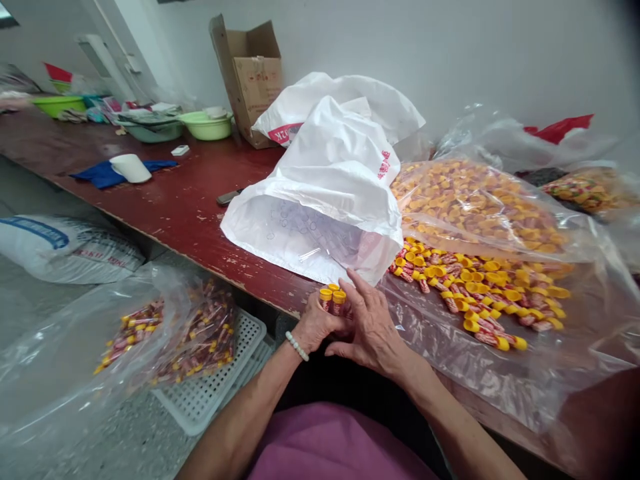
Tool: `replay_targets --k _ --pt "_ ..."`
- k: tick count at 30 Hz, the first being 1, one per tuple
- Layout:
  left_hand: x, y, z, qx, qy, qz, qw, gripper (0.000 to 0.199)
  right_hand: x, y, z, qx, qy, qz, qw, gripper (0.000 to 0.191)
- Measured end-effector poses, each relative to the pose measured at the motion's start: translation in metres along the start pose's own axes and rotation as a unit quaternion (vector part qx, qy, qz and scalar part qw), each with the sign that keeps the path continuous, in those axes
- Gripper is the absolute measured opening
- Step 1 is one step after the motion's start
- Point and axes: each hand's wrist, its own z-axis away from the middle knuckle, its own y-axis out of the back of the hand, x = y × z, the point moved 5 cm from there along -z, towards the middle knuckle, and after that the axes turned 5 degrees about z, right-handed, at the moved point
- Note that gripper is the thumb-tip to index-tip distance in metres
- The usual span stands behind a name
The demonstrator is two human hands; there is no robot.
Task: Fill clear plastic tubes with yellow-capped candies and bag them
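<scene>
My left hand [317, 325], with a beaded bracelet on its wrist, is closed around a small bunch of printed red tubes [338, 305] with yellow tops, held upright at the table's front edge. Right beside the bunch is my right hand [373, 327], its fingers stretched out and thumb apart; whether its fingertips touch the tubes is hard to see. Just beyond both hands lies a white woven sack [320, 177], its mouth facing me, with small clear plastic pieces [315, 230] inside. To the right, many more yellow-topped tubes [475, 280] lie loose on clear plastic sheeting.
A clear bag of yellow pieces [475, 200] sits behind the loose tubes. Below the table on the left, a plastic bag of tubes [200, 327] rests on a white crate [200, 400]. A cardboard box [257, 87], basins [206, 127] and a paper roll [131, 168] stand farther back.
</scene>
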Motion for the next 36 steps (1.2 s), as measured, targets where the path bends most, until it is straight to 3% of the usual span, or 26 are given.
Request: replay_targets --k 3,7,11,15,22,25,28,33,36 --pt "-0.006 0.002 0.01 0.012 0.031 0.111 0.993 0.025 -0.014 -0.012 -0.004 -0.013 0.059 0.007 0.998 0.1" --pt "-0.009 0.009 0.02 0.008 0.032 0.221 0.975 0.03 -0.027 -0.026 -0.011 0.047 0.132 -0.03 0.99 0.097" --pt "-0.006 0.028 0.03 0.043 -0.014 0.258 0.965 0.036 -0.037 -0.04 -0.022 0.107 0.222 -0.082 0.966 0.1" --pt "0.006 0.044 0.047 0.095 -0.028 0.264 0.96 0.038 -0.056 -0.047 -0.03 0.092 0.262 -0.109 0.954 0.091" --pt "0.025 0.062 0.073 0.165 -0.04 0.259 0.951 0.031 -0.076 -0.049 -0.04 0.156 0.268 -0.06 0.949 0.065" --pt "0.016 0.065 0.076 0.187 -0.018 0.252 0.949 0.031 -0.079 -0.046 -0.035 0.152 0.301 -0.09 0.937 0.042" --pt "0.001 0.062 0.075 0.188 0.014 0.245 0.951 0.03 -0.079 -0.041 -0.031 0.128 0.279 -0.102 0.946 0.033" --pt "-0.005 0.065 0.072 0.159 0.024 0.25 0.955 0.026 -0.079 -0.04 -0.034 0.031 0.22 -0.096 0.97 0.055" --pt "0.013 0.099 0.078 0.152 0.005 0.175 0.973 0.023 -0.061 -0.037 -0.035 0.029 0.168 -0.11 0.979 0.081"
